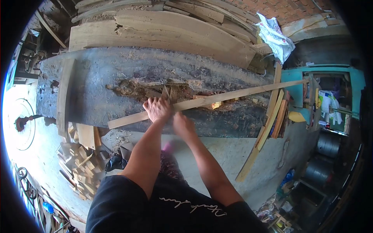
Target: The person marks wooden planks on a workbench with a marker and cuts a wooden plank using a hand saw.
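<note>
A long thin wooden strip [241, 93] lies slantwise across a large dark wood slab [93, 89]. My left hand [158, 109] presses on the strip with its fingers bent over the far edge. Just to its right, my right hand [183, 125] is closed and blurred at the near edge of the strip; what it holds is hidden. A thin pointed piece [166, 91] stands up beyond my hands, over the rough hollow [134, 87] in the slab. Small wood pieces sit in that hollow.
Tall planks [155, 33] lean behind the slab. A short board [65, 93] crosses its left end; narrow strips [272, 120] rest at its right end. Wood offcuts [83, 167] are heaped on the floor at left. A white bag [276, 37] hangs at upper right.
</note>
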Motion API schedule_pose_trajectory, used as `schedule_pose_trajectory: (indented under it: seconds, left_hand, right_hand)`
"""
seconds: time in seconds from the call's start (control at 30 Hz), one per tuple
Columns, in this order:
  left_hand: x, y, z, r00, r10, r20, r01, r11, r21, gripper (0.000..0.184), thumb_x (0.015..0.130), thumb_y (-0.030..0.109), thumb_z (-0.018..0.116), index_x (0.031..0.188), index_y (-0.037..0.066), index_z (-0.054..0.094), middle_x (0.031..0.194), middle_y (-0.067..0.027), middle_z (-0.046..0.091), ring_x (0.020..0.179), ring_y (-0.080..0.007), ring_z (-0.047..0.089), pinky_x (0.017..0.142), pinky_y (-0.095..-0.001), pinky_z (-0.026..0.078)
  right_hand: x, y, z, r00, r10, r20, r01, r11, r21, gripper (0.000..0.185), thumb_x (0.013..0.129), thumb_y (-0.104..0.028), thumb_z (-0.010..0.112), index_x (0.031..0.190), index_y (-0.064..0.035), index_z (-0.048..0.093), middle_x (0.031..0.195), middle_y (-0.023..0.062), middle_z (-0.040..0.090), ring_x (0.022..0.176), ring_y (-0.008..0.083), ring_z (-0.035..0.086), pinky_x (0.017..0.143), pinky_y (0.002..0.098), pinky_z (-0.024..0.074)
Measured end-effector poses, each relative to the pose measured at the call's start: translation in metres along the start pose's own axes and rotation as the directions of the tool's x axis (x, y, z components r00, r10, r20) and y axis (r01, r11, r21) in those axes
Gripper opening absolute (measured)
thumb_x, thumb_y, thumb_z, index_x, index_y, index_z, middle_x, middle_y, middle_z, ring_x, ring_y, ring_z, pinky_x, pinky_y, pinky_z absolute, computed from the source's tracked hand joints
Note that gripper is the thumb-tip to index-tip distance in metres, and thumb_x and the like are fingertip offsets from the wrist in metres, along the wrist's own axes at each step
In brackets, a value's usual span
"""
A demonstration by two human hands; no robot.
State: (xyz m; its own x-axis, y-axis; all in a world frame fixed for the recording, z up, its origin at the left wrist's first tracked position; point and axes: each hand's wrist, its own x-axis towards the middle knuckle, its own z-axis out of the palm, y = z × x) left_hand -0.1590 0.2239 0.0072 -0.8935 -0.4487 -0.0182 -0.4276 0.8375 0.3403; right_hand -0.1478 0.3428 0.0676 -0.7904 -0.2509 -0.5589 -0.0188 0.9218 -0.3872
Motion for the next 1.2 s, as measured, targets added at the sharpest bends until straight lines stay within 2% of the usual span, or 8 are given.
schedule_pose_trajectory:
  seconds: [0.23,0.43,0.67,0.73,0.87,0.97,1.13,1.2]
  left_hand:
    - [0.001,0.000,0.005,1.000,0.000,-0.006,0.000,0.998,0.060,0.025,0.084,0.027,0.046,0.074,0.011,0.063,0.086,-0.0054,0.064,0.098,-0.0230,0.054,0.092,-0.0430,0.032]
    - [0.001,0.006,-0.007,1.000,0.019,-0.019,-0.018,0.999,0.048,0.027,0.084,0.028,0.046,0.076,0.011,0.065,0.089,-0.0052,0.065,0.099,-0.0229,0.054,0.092,-0.0429,0.032]
    - [0.003,0.002,-0.001,0.999,-0.007,0.036,0.005,0.998,0.058,0.027,0.084,0.028,0.046,0.076,0.011,0.065,0.090,-0.0058,0.065,0.100,-0.0236,0.053,0.092,-0.0429,0.031]
    - [-0.002,0.002,-0.002,0.999,-0.023,0.043,0.022,0.999,0.027,0.028,0.084,0.028,0.045,0.076,0.011,0.065,0.090,-0.0066,0.065,0.099,-0.0242,0.053,0.092,-0.0433,0.031]
    - [0.001,0.001,-0.004,0.999,-0.009,0.043,0.006,0.998,0.068,0.027,0.084,0.028,0.045,0.076,0.012,0.066,0.089,-0.0061,0.065,0.099,-0.0238,0.053,0.092,-0.0429,0.031]
    - [0.004,0.002,0.001,1.000,-0.012,0.018,0.012,0.999,0.039,0.026,0.084,0.027,0.047,0.074,0.012,0.065,0.088,-0.0052,0.065,0.097,-0.0238,0.053,0.090,-0.0435,0.032]
    - [0.003,0.001,0.001,1.000,0.006,-0.019,-0.006,0.999,0.033,0.025,0.084,0.027,0.047,0.075,0.011,0.064,0.088,-0.0049,0.065,0.097,-0.0242,0.053,0.089,-0.0436,0.032]
    - [0.004,0.002,-0.003,0.999,-0.011,0.048,0.008,0.998,0.060,0.025,0.084,0.026,0.046,0.076,0.011,0.064,0.088,-0.0057,0.065,0.097,-0.0246,0.053,0.090,-0.0439,0.032]
  right_hand:
    - [-0.018,0.005,-0.004,0.998,-0.058,-0.026,0.058,0.998,-0.022,0.023,0.093,-0.020,0.043,0.098,0.0012,0.052,0.085,0.0248,0.066,0.081,0.0400,0.066,0.072,0.0493,0.0527]
    - [0.020,-0.001,0.000,1.000,-0.011,0.009,0.011,1.000,-0.006,0.024,0.094,-0.021,0.043,0.102,0.0005,0.052,0.093,0.0264,0.065,0.091,0.0436,0.063,0.080,0.0523,0.0487]
    - [-0.022,-0.001,-0.006,0.997,0.064,0.039,-0.067,0.995,0.071,0.021,0.093,-0.020,0.046,0.097,-0.0003,0.051,0.089,0.0267,0.065,0.089,0.0420,0.064,0.079,0.0521,0.0490]
    - [-0.005,0.002,0.005,0.996,-0.046,-0.073,0.051,0.997,0.061,0.022,0.094,-0.021,0.045,0.099,-0.0004,0.051,0.088,0.0266,0.065,0.087,0.0422,0.064,0.077,0.0529,0.0491]
    - [0.018,-0.004,0.009,1.000,0.015,-0.010,-0.015,1.000,0.008,0.021,0.094,-0.021,0.045,0.098,-0.0005,0.051,0.085,0.0265,0.065,0.083,0.0420,0.065,0.074,0.0531,0.0497]
    - [-0.019,0.000,-0.002,1.000,0.011,-0.027,-0.009,0.998,0.065,0.020,0.093,-0.019,0.045,0.098,-0.0005,0.051,0.085,0.0257,0.065,0.084,0.0420,0.065,0.074,0.0522,0.0504]
    - [0.013,-0.002,0.010,0.995,-0.036,-0.094,0.032,0.999,-0.038,0.014,0.090,-0.012,0.045,0.096,-0.0009,0.051,0.080,0.0231,0.067,0.075,0.0408,0.067,0.068,0.0500,0.0532]
    - [0.024,-0.006,0.010,0.991,-0.061,-0.116,0.054,0.996,-0.067,0.014,0.089,-0.012,0.046,0.096,-0.0004,0.050,0.079,0.0230,0.066,0.075,0.0406,0.067,0.066,0.0494,0.0533]
